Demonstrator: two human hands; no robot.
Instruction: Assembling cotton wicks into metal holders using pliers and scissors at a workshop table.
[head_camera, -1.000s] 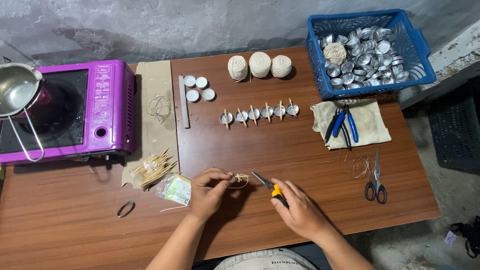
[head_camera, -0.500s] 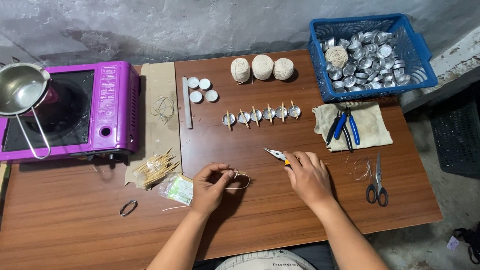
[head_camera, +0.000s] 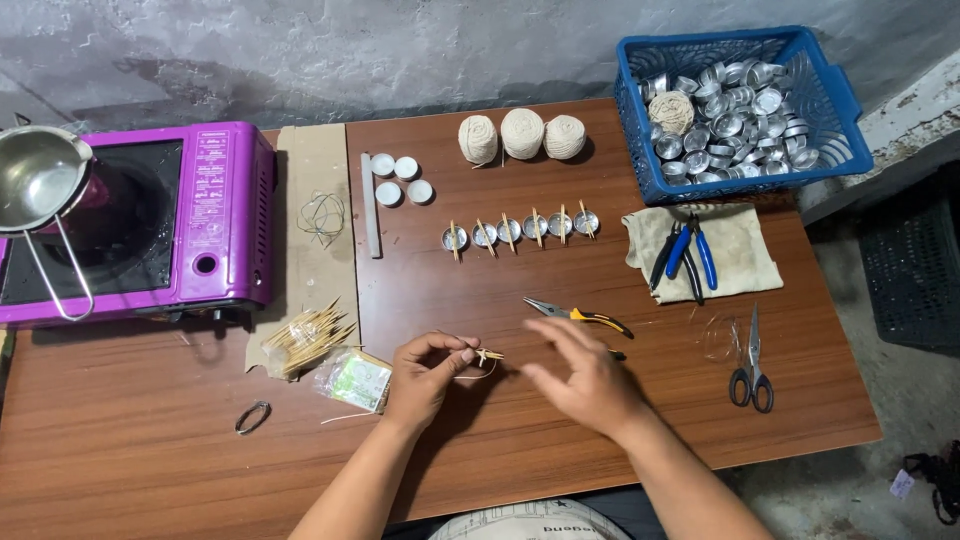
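On a brown wooden table (head_camera: 600, 440) against a rough grey wall (head_camera: 400, 50) — left hand (head_camera: 425, 375) pinching a small stick (head_camera: 488, 355). Right hand (head_camera: 585, 380) open, fingers apart — yellow-handled pliers (head_camera: 580, 316) lie just beyond.

Stove (head_camera: 210, 215) bright magenta, black top — table (head_camera: 560, 290) reddish-brown woodgrain. Basket (head_camera: 835, 110) blue lattice, cups (head_camera: 735, 125) silver. Twine balls (head_camera: 522, 135) cream. Pliers (head_camera: 580, 315) yellow-black grips — second pair (head_camera: 690, 250) blue. Cloth (head_camera: 740, 255) beige.
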